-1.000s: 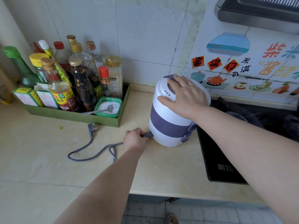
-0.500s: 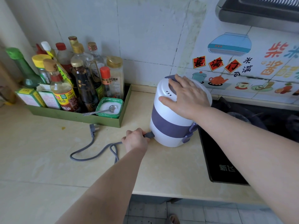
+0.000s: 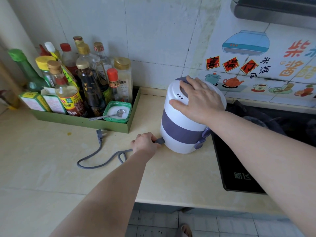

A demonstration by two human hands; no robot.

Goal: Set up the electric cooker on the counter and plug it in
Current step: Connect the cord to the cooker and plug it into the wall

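A white electric cooker [image 3: 181, 127] with a purple band stands upright on the cream counter [image 3: 179, 175]. My right hand [image 3: 200, 98] lies flat on its lid with the fingers spread. My left hand [image 3: 145, 143] is closed on the grey cord connector [image 3: 159, 140] at the cooker's lower left side. The grey power cord [image 3: 100, 159] loops across the counter, and its wall plug [image 3: 100, 134] lies loose beside the green tray.
A green tray [image 3: 82, 123] holds several sauce bottles and a small dish with a spoon [image 3: 118, 112] at the back left. A black induction hob [image 3: 239, 177] sits just right of the cooker. The counter's front edge runs below my arms.
Nothing has visibly changed apart from a slight shift of the camera; both hands stay where they were.
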